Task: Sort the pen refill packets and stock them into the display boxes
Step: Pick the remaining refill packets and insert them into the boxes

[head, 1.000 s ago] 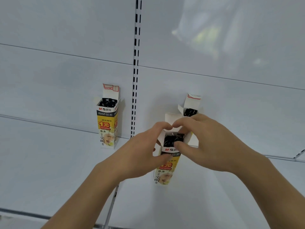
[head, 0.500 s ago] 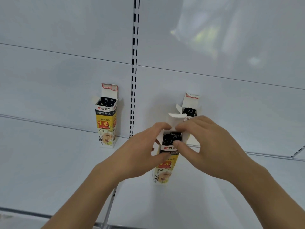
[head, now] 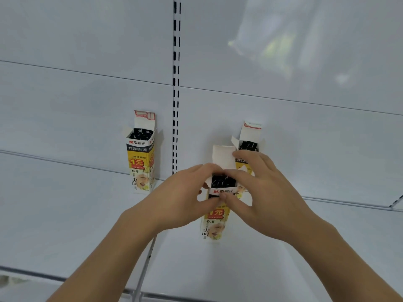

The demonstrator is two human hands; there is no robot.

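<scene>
Near display box (head: pixel 214 216) is held upright over the white shelf (head: pixel 65 214), long axis vertical, open mouth up, between both hands. Left hand (head: pixel 174 201) grips box's left side, thumb on front panel below the logo; right hand (head: pixel 268 192) pinches right side and top flap (head: pixel 223 155), fingers curled. Black refills (head: pixel 223 182) are seen packed in the mouth. Second box (head: pixel 250 144) stands just behind, far-right, partly hidden by the right hand; third box (head: pixel 141 153) stands well apart at left, against back panel. Judgement: flap is being set/tucked; box lies directly btwn hands, approx equal reach, so next placement prob. goes straight back beside second box.
</scene>
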